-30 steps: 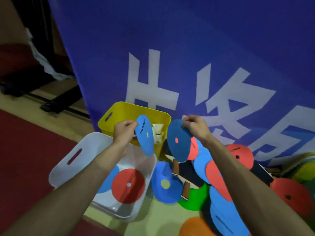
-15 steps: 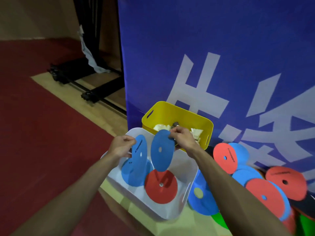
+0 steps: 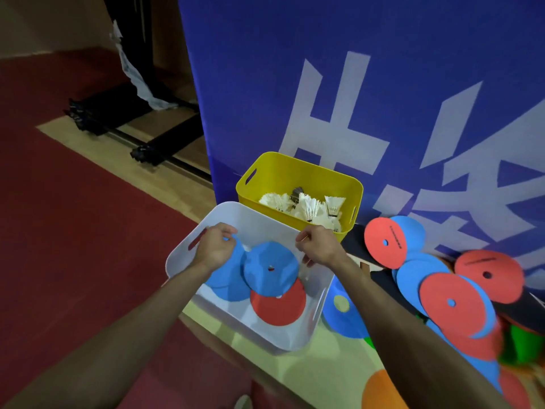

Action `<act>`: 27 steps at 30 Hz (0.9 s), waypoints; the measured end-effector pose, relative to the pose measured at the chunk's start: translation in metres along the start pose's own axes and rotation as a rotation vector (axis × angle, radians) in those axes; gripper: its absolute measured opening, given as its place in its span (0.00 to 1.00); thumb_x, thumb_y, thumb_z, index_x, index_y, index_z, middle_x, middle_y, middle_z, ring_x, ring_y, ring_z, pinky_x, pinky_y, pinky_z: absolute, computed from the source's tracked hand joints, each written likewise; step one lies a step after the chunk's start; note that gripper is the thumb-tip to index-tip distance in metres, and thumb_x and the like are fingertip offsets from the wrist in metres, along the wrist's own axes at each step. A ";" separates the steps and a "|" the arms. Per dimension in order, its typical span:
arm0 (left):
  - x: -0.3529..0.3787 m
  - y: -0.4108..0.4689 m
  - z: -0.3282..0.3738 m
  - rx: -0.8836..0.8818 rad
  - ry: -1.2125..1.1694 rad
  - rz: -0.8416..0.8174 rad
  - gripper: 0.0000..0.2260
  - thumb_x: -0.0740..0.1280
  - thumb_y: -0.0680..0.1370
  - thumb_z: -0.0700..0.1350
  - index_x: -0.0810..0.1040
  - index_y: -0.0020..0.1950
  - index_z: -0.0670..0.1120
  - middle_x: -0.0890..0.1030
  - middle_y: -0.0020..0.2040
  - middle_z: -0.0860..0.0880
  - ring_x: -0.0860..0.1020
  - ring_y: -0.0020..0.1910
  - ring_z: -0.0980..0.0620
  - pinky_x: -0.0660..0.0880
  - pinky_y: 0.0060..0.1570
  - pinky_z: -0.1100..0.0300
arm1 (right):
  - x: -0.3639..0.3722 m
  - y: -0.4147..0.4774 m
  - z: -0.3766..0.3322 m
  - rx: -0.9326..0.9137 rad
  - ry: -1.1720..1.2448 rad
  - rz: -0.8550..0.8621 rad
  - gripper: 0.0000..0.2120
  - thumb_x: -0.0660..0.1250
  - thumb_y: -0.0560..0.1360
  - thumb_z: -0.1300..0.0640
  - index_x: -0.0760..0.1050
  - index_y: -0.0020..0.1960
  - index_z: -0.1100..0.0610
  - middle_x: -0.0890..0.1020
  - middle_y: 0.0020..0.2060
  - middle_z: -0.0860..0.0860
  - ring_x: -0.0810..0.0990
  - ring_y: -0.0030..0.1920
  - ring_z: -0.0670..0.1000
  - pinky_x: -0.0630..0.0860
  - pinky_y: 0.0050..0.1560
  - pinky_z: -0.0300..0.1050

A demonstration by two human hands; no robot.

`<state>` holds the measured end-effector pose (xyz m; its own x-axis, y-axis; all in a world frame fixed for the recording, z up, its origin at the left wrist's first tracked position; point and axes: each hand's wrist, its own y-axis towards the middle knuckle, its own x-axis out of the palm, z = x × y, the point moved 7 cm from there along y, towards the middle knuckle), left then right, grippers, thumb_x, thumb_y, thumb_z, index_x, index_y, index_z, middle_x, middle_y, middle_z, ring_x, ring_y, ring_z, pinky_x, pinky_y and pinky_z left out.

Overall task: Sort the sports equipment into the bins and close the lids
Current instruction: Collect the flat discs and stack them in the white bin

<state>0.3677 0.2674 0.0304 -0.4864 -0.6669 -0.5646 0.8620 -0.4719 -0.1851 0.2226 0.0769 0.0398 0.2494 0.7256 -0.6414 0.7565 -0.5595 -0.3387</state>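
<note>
your left hand pinches disc | right hand grip unclear | release flat into bin beneath both hands

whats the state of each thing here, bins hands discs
white bin, open, no lid, holds discs
yellow bin, open, no lid, holds shuttlecocks
left hand, pinches left blue disc by its edge
right hand, fingers curled by top blue disc, grip unclear
red disc, lying in white bin, partly covered
floor discs, unsorted pile beside the bins

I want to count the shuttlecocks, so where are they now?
In the head view, the shuttlecocks lie inside the yellow bin, right of centre, against the blue banner and just behind the white bin.
</note>
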 end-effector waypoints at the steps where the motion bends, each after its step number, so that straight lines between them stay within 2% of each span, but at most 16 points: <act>1: 0.010 -0.003 0.007 0.017 -0.023 -0.021 0.11 0.60 0.74 0.33 0.78 0.49 0.45 0.80 0.50 0.45 0.79 0.47 0.43 0.74 0.42 0.60 | -0.005 -0.002 0.005 0.000 0.005 0.009 0.06 0.61 0.76 0.65 0.77 0.49 0.60 0.83 0.36 0.59 0.84 0.32 0.56 0.82 0.33 0.48; 3: 0.034 -0.012 0.023 0.054 -0.033 -0.082 0.10 0.60 0.76 0.33 0.77 0.47 0.46 0.79 0.45 0.48 0.78 0.41 0.50 0.72 0.35 0.70 | -0.019 -0.009 0.016 0.004 0.036 0.036 0.08 0.60 0.75 0.65 0.77 0.48 0.60 0.83 0.36 0.60 0.84 0.32 0.56 0.82 0.32 0.48; 5: 0.060 -0.022 0.040 0.103 -0.033 -0.135 0.11 0.60 0.76 0.35 0.77 0.44 0.49 0.80 0.43 0.49 0.77 0.36 0.54 0.71 0.33 0.71 | -0.035 -0.017 0.030 -0.003 0.075 0.080 0.08 0.60 0.74 0.65 0.77 0.47 0.59 0.83 0.36 0.60 0.83 0.30 0.55 0.81 0.30 0.46; 10: 0.133 -0.054 0.095 0.243 -0.048 -0.261 0.11 0.62 0.75 0.33 0.78 0.45 0.48 0.79 0.41 0.54 0.77 0.38 0.64 0.72 0.41 0.72 | -0.084 -0.042 0.083 -0.018 0.184 0.275 0.08 0.60 0.74 0.64 0.76 0.44 0.56 0.80 0.32 0.55 0.79 0.25 0.49 0.80 0.30 0.49; 13: 0.180 -0.076 0.123 0.306 -0.051 -0.366 0.10 0.63 0.75 0.33 0.78 0.45 0.48 0.79 0.41 0.54 0.77 0.41 0.59 0.72 0.46 0.70 | -0.116 -0.061 0.127 0.027 0.175 0.381 0.08 0.61 0.75 0.63 0.76 0.44 0.52 0.82 0.34 0.54 0.79 0.26 0.47 0.81 0.37 0.49; 14: 0.195 -0.082 0.131 0.312 -0.043 -0.399 0.09 0.63 0.76 0.33 0.79 0.46 0.47 0.79 0.41 0.54 0.76 0.42 0.57 0.71 0.46 0.70 | -0.125 -0.068 0.144 0.058 0.191 0.396 0.08 0.61 0.74 0.63 0.76 0.45 0.52 0.82 0.35 0.54 0.80 0.28 0.48 0.81 0.36 0.49; 18: 0.251 -0.107 0.157 0.362 -0.002 -0.491 0.10 0.62 0.76 0.32 0.78 0.47 0.45 0.78 0.41 0.54 0.76 0.41 0.58 0.70 0.42 0.74 | -0.150 -0.094 0.217 0.206 0.321 0.425 0.08 0.60 0.74 0.65 0.77 0.48 0.57 0.81 0.35 0.55 0.78 0.25 0.49 0.75 0.23 0.39; 20: 0.277 -0.117 0.164 0.376 0.011 -0.533 0.11 0.62 0.75 0.32 0.78 0.44 0.48 0.79 0.40 0.54 0.77 0.42 0.55 0.73 0.44 0.68 | -0.163 -0.108 0.253 0.257 0.346 0.455 0.07 0.61 0.74 0.65 0.77 0.47 0.57 0.81 0.35 0.56 0.77 0.23 0.46 0.72 0.22 0.36; 22: 0.302 -0.128 0.167 0.372 0.025 -0.577 0.14 0.63 0.74 0.32 0.77 0.41 0.52 0.79 0.40 0.54 0.78 0.44 0.52 0.75 0.48 0.61 | -0.172 -0.123 0.286 0.289 0.351 0.472 0.07 0.61 0.74 0.65 0.76 0.45 0.56 0.81 0.35 0.55 0.76 0.20 0.41 0.74 0.22 0.36; 24: 0.326 -0.139 0.171 0.364 0.046 -0.625 0.15 0.63 0.75 0.32 0.76 0.41 0.53 0.79 0.41 0.53 0.78 0.45 0.51 0.75 0.48 0.61 | -0.178 -0.137 0.318 0.340 0.353 0.470 0.07 0.61 0.75 0.64 0.76 0.45 0.55 0.81 0.35 0.54 0.76 0.21 0.41 0.75 0.25 0.39; 27: 0.363 -0.155 0.169 0.308 0.093 -0.700 0.12 0.62 0.75 0.33 0.77 0.42 0.50 0.79 0.40 0.51 0.79 0.45 0.49 0.76 0.47 0.58 | -0.182 -0.156 0.360 0.415 0.321 0.472 0.07 0.62 0.74 0.62 0.77 0.43 0.54 0.83 0.37 0.55 0.81 0.30 0.51 0.80 0.32 0.46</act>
<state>0.0340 0.0013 -0.0100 -0.8778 -0.1088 -0.4666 0.2723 -0.9145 -0.2992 -0.1586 -0.1126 -0.0384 0.7086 0.4143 -0.5712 0.2462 -0.9038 -0.3501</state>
